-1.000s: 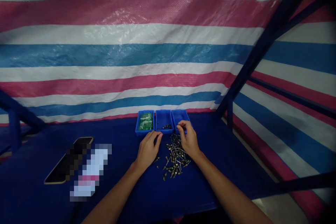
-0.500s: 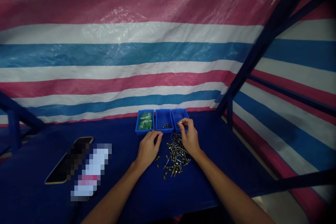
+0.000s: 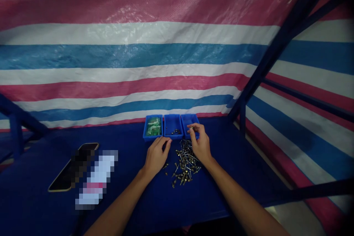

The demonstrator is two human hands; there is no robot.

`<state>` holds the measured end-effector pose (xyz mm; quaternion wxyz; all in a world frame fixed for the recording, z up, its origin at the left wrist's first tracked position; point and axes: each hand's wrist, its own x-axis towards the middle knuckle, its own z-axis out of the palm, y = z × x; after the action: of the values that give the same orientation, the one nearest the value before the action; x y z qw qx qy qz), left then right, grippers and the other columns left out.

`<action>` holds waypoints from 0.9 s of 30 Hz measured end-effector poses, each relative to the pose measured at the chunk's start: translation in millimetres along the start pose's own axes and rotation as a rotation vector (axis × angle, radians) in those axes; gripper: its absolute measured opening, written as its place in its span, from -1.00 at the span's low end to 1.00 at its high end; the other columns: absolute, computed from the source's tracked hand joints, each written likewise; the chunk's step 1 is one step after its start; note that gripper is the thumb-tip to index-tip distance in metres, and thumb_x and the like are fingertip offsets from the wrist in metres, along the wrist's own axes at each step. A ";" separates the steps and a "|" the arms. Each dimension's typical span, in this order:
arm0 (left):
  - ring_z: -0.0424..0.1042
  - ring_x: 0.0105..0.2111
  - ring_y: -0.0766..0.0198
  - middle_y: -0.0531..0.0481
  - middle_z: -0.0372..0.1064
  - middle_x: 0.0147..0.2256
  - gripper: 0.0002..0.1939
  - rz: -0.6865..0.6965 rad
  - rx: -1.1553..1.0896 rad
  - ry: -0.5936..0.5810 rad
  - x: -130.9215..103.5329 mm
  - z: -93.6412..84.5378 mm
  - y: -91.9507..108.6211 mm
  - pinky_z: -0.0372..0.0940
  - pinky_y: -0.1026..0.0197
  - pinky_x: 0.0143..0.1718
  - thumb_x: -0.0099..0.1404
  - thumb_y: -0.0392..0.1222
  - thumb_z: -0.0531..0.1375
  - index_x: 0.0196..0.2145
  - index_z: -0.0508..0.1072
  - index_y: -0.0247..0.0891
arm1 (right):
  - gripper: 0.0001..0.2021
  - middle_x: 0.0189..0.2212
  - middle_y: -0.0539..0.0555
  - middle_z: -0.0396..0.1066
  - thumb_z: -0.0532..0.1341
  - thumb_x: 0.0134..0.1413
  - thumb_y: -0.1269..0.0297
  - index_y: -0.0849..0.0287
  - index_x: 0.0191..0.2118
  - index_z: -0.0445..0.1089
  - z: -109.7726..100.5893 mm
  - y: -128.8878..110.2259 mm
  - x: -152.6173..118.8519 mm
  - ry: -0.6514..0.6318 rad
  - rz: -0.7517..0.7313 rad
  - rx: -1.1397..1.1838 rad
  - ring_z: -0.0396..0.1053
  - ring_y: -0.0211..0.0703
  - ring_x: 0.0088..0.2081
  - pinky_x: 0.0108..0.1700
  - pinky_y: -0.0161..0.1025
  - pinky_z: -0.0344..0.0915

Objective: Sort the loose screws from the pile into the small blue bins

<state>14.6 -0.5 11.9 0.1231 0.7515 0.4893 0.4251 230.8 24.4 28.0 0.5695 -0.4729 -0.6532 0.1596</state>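
My right hand (image 3: 201,143) is closed in a pinch over the front of the right blue bin (image 3: 187,119). Between its thumb and fingertips shows a small brass-coloured screw (image 3: 191,128), mostly hidden by the fingers. Below and left of that hand lies a loose pile of metal screws (image 3: 186,162) with brassy heads. My left hand (image 3: 157,155) rests in front of the left blue bin (image 3: 145,132), fingers curled and thumb against them; what they hold, if anything, is hidden. A few dark screws (image 3: 176,131) lie inside the middle blue bin (image 3: 173,120).
Green-and-clear small packets (image 3: 154,126) fill the left bin. A phone (image 3: 62,177) and a blurred-out white item (image 3: 96,177) lie at left on the blue table (image 3: 124,180). Striped sheeting (image 3: 138,57) hangs behind, with a blue metal frame (image 3: 267,61) at right.
My right hand has shifted very slightly at the right bin, its fingertips still pinched. My left hand and the pile look the same. The view has tilted a little.
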 end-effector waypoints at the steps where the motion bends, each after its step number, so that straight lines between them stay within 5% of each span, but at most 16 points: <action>1: 0.54 -0.15 0.14 -0.01 0.56 -0.21 -0.76 0.000 0.004 0.001 0.0 -0.2 0.1 0.39 0.13 -0.14 0.59 -0.09 0.08 -0.13 0.54 -0.12 | -0.81 -0.05 0.13 0.51 0.09 0.48 0.17 0.08 0.05 0.35 -0.1 -0.1 0.1 0.003 -0.001 0.002 0.53 -0.06 -0.15 -0.01 -0.08 0.42; 18: 0.54 -0.25 0.17 -0.02 0.57 -0.25 -0.74 -0.004 -0.018 0.036 -2.8 -0.8 -0.6 0.39 0.15 -0.20 0.58 -0.05 0.08 -0.12 0.56 -0.12 | -0.80 -0.21 0.08 0.54 0.11 0.48 0.10 0.06 0.03 0.34 1.3 10.7 -0.8 0.023 0.058 -0.036 0.54 -0.02 -0.16 -0.01 -0.06 0.41; 27: 0.57 -0.26 0.18 -0.01 0.57 -0.27 -0.76 -0.009 0.001 0.040 -3.0 0.4 -2.7 0.41 0.17 -0.22 0.57 -0.07 0.10 -0.13 0.56 -0.11 | -0.78 -0.15 0.11 0.52 0.12 0.46 0.10 0.07 0.04 0.35 2.6 15.5 -0.8 0.056 0.029 -0.071 0.53 -0.01 -0.14 -0.02 -0.06 0.41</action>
<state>12.7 -1.6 8.5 0.1148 0.7409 0.4951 0.4391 235.1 32.4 15.2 0.5682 -0.5063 -0.6352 0.1312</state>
